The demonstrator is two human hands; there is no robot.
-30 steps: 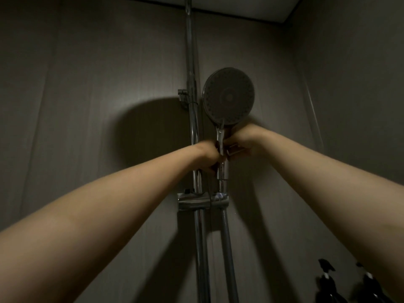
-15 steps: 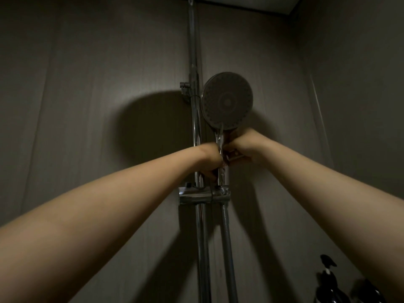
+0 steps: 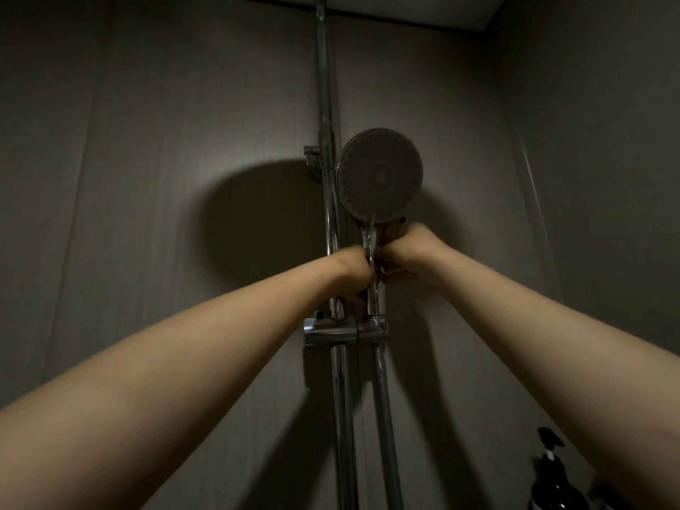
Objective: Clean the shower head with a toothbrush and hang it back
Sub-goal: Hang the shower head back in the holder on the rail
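The shower head [image 3: 379, 173] stood upright at the centre of our view, its round spray face turned toward us, just right of the vertical chrome riser rail [image 3: 329, 222] on the grey wall [image 3: 165, 178]. Its chrome handle [image 3: 371, 274] ran down toward six o'clock into the chrome bracket [image 3: 346, 330] clamped on the rail, and the ribbed hose [image 3: 386, 417] hung from the bracket toward six o'clock.

Our left hand [image 3: 349, 272] reached in from eight o'clock and its fingers were curled tight around the lower handle, just above the bracket. Our right hand [image 3: 408, 248] came in from four o'clock and its fingers were closed on the handle just under the spray face, a little higher than the left; the two hands touched across the handle. A pale thin thing showed under the right hand, but we could not tell what it was.

The head cast a large round shadow on the wall toward nine o'clock. At five o'clock, low in the corner, a dark pump bottle [image 3: 555, 480] stood near our right forearm.
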